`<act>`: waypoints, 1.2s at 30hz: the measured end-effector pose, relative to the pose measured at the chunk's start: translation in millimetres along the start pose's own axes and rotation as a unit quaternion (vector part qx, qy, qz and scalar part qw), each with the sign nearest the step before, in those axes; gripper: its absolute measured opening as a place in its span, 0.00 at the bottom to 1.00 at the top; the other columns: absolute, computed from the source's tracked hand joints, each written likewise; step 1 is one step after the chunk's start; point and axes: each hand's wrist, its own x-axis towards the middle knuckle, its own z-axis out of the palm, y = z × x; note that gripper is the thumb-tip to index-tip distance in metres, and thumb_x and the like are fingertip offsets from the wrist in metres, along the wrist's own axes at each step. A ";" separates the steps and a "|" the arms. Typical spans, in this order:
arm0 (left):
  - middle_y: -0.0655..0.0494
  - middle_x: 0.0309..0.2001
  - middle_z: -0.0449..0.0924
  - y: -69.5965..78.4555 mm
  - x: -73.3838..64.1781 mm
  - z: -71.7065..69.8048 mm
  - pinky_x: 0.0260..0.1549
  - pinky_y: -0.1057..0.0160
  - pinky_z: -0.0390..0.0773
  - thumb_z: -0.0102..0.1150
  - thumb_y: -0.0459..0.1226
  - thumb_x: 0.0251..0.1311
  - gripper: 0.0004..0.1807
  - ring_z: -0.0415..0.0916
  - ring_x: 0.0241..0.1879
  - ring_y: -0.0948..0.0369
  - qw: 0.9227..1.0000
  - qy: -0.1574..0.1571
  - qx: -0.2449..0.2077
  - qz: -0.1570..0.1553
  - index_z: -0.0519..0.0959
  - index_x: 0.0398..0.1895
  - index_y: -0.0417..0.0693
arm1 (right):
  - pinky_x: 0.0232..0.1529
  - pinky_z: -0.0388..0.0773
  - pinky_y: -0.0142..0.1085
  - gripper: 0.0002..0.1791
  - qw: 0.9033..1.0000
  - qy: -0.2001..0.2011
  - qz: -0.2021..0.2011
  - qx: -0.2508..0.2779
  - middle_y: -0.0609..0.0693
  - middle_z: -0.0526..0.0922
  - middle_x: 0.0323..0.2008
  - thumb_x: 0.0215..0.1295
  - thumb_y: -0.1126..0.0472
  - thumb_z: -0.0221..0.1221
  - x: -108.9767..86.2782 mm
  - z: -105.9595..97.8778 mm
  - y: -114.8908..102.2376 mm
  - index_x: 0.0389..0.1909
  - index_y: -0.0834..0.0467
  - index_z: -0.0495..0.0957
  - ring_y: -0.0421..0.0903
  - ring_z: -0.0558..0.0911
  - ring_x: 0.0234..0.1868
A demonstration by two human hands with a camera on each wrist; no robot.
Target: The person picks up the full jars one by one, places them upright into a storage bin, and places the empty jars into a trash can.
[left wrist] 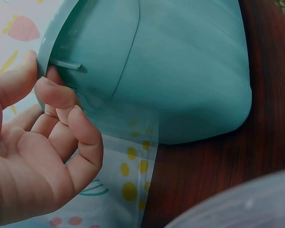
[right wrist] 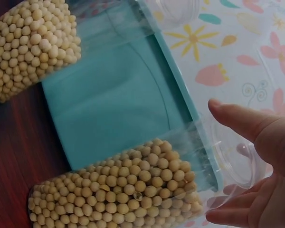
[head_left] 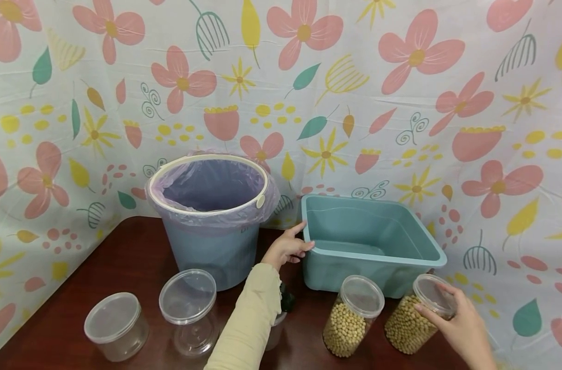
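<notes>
My left hand (head_left: pixel 285 249) pinches the left rim of an empty teal plastic basin (head_left: pixel 355 261); the left wrist view shows its thumb and curled fingers at the rim (left wrist: pixel 43 57). My right hand (head_left: pixel 468 324) is spread around the clear lid of a jar of pale round beans (head_left: pixel 408 326), thumb on one side and fingers on the other. Seen from the right wrist, the thumb stands apart from the lid and the fingers are nearly straight. A second jar of beans (head_left: pixel 343 329) stands to the left, in front of the basin.
A blue bucket (head_left: pixel 211 252) with a purple liner stands left of the basin. Nearer are two clear lidded containers (head_left: pixel 124 341) (head_left: pixel 195 336). My left forearm partly hides another clear container (head_left: pixel 275 334). A flowered cloth (head_left: pixel 281 92) hangs behind the dark wooden table (head_left: pixel 124 257).
</notes>
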 end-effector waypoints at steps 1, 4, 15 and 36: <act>0.57 0.16 0.67 0.2 -0.1 0.3 0.19 0.65 0.67 0.59 0.35 0.55 0.39 0.65 0.16 0.62 1.000 -0.001 -0.002 -0.002 0.54 0.67 0.65 | 0.27 0.68 0.40 0.38 1.000 0.002 0.008 0.002 0.72 0.69 0.45 0.44 0.52 0.69 -0.2 0.2 0.0 0.52 0.69 0.66 0.64 0.71 0.40; 0.56 0.16 0.67 -0.1 0.2 0.9 0.19 0.65 0.67 0.59 0.35 0.55 0.39 0.65 0.15 0.62 1.000 0.000 -0.002 -0.002 0.54 0.67 0.65 | 0.24 0.69 0.33 0.37 0.999 0.016 0.029 0.007 0.72 0.70 0.46 0.43 0.51 0.69 -1.5 0.8 -0.8 0.52 0.67 0.69 0.64 0.73 0.40; 0.55 0.16 0.66 -2.4 1.1 1.5 0.17 0.66 0.66 0.59 0.34 0.55 0.39 0.65 0.15 0.63 1.000 -0.004 -0.004 -0.002 0.54 0.67 0.66 | 0.24 0.61 0.12 0.36 0.991 0.079 0.099 0.037 0.63 0.74 0.50 0.38 0.49 0.71 -6.3 6.0 -4.8 0.51 0.59 0.76 0.16 0.60 0.31; 0.55 0.19 0.69 0.0 -0.5 -1.4 0.18 0.65 0.66 0.58 0.35 0.56 0.38 0.68 0.16 0.63 1.000 -0.007 -0.004 -0.007 0.54 0.67 0.66 | 0.17 0.60 0.16 0.30 0.962 0.246 0.067 0.097 0.22 0.73 0.38 0.31 0.60 0.75 0.4 0.4 -23.2 0.43 0.57 0.81 0.24 0.66 0.12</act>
